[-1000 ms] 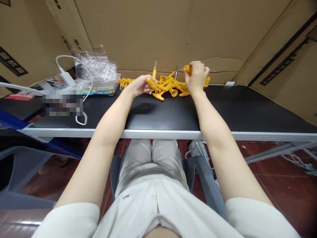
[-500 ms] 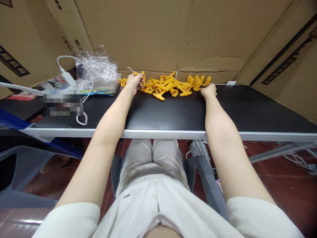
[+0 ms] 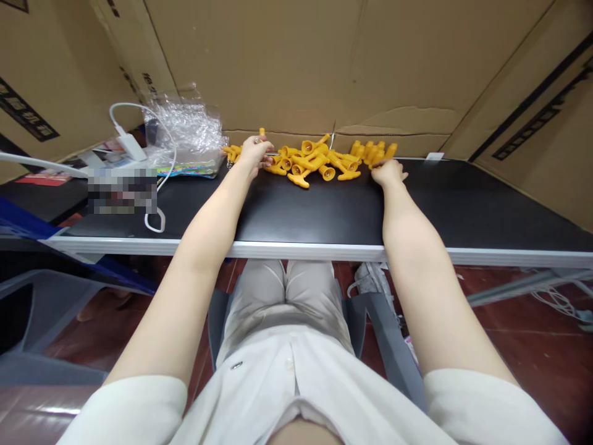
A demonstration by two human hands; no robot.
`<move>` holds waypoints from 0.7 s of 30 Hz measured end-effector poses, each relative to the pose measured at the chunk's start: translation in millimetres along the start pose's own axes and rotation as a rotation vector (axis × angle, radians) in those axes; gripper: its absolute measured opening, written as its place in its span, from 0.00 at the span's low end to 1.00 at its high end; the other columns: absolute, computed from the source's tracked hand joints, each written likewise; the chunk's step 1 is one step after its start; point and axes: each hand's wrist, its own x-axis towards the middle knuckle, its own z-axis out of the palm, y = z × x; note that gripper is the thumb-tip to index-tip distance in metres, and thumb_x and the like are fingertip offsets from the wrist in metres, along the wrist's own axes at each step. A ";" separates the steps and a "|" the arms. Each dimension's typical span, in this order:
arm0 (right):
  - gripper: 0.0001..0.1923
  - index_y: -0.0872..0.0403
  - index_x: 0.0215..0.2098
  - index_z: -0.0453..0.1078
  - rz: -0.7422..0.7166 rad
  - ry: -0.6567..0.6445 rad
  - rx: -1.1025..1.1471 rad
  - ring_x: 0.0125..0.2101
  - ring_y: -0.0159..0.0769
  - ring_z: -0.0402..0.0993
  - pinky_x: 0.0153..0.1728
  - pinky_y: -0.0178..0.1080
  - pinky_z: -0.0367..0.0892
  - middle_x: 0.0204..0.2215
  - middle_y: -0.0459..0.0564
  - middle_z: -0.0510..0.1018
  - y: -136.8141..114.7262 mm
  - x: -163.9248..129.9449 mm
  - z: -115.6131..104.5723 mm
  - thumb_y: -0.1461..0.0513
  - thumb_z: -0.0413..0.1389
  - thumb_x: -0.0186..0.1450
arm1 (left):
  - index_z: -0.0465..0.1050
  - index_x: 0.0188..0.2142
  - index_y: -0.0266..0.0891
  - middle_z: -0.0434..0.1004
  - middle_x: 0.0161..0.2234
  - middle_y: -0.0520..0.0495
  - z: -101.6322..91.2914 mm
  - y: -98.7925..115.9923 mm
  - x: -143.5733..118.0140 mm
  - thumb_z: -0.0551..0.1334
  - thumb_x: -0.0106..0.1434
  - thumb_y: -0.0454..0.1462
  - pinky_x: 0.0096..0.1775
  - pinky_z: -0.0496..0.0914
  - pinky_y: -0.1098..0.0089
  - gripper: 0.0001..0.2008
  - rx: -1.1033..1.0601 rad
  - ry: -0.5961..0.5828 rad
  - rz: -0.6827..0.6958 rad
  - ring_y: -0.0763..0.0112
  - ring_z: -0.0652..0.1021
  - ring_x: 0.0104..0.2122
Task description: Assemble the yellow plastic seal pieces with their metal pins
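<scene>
My left hand (image 3: 256, 156) is closed at the left end of a pile of yellow corkscrews (image 3: 309, 162). The yellow tip of a corkscrew (image 3: 262, 131) sticks up above its fingers; the rest of that piece is hidden by the hand. Several yellow T-shaped handles and hollow sleeves lie jumbled in the pile. At the pile's right, a group of yellow sleeves (image 3: 369, 152) stands upright, close together. My right hand (image 3: 390, 173) is at the front of this group, fingers curled against a sleeve that is mostly hidden.
More yellow corkscrews (image 3: 233, 152) lie left of my left hand. Clear plastic bags (image 3: 189, 133), a white cable (image 3: 160, 222) and a white plug (image 3: 132, 146) are at the left. A cardboard wall (image 3: 287, 68) rises behind the black tabletop (image 3: 310, 216).
The corkscrew in my left hand has turned, and its metal spiral no longer shows. My right hand has shifted slightly, and the front sleeve is now more hidden by its fingers.
</scene>
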 end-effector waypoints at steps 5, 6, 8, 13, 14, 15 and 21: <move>0.26 0.56 0.67 0.75 0.034 -0.007 -0.019 0.74 0.57 0.59 0.74 0.61 0.52 0.73 0.63 0.68 2.5 -1.8 -0.1 0.67 0.52 0.73 | 0.65 0.53 0.40 0.73 0.29 0.56 0.0 1.1 -1.6 0.62 0.61 0.25 0.27 0.66 0.74 0.22 0.001 0.034 -0.003 0.76 0.72 0.21; 0.26 0.57 0.67 0.74 0.035 -0.004 -0.028 0.74 0.58 0.59 0.74 0.61 0.52 0.72 0.64 0.68 3.2 -0.7 0.9 0.67 0.53 0.72 | 0.65 0.53 0.40 0.73 0.29 0.56 -0.3 0.8 -0.7 0.61 0.61 0.25 0.27 0.66 0.74 0.22 0.000 0.032 -0.005 0.77 0.72 0.21; 0.27 0.60 0.68 0.72 0.037 0.004 -0.039 0.74 0.59 0.59 0.73 0.62 0.52 0.71 0.68 0.68 5.0 2.2 3.2 0.67 0.54 0.71 | 0.65 0.53 0.41 0.73 0.29 0.56 -0.8 -0.2 1.3 0.61 0.62 0.25 0.26 0.66 0.74 0.20 -0.003 0.021 -0.009 0.77 0.72 0.21; 0.34 0.62 0.74 0.64 0.050 0.008 -0.028 0.75 0.64 0.57 0.71 0.69 0.50 0.72 0.73 0.66 7.1 6.1 6.4 0.66 0.55 0.71 | 0.64 0.48 0.42 0.74 0.29 0.57 -0.9 -0.7 2.5 0.60 0.62 0.26 0.26 0.65 0.75 0.17 0.011 0.016 -0.006 0.78 0.72 0.20; 0.33 0.63 0.74 0.64 0.058 0.016 -0.026 0.75 0.64 0.57 0.71 0.69 0.50 0.72 0.74 0.65 6.8 5.6 5.8 0.65 0.55 0.71 | 0.64 0.47 0.42 0.74 0.29 0.57 -0.9 -0.6 2.4 0.60 0.62 0.25 0.26 0.65 0.75 0.17 0.014 0.015 -0.005 0.78 0.72 0.20; 0.32 0.63 0.74 0.65 0.064 0.026 -0.022 0.74 0.64 0.58 0.71 0.68 0.51 0.72 0.74 0.65 6.4 4.7 5.0 0.65 0.54 0.72 | 0.63 0.47 0.42 0.74 0.29 0.57 -0.8 -0.6 2.6 0.60 0.62 0.26 0.26 0.66 0.75 0.17 0.016 0.015 -0.003 0.77 0.72 0.20; 0.28 0.57 0.71 0.70 0.015 -0.026 -0.013 0.76 0.59 0.57 0.76 0.64 0.49 0.74 0.66 0.65 5.1 2.1 0.5 0.64 0.48 0.76 | 0.66 0.50 0.42 0.76 0.31 0.54 -1.0 -4.0 9.2 0.62 0.56 0.26 0.30 0.69 0.73 0.23 0.022 0.033 0.009 0.74 0.75 0.24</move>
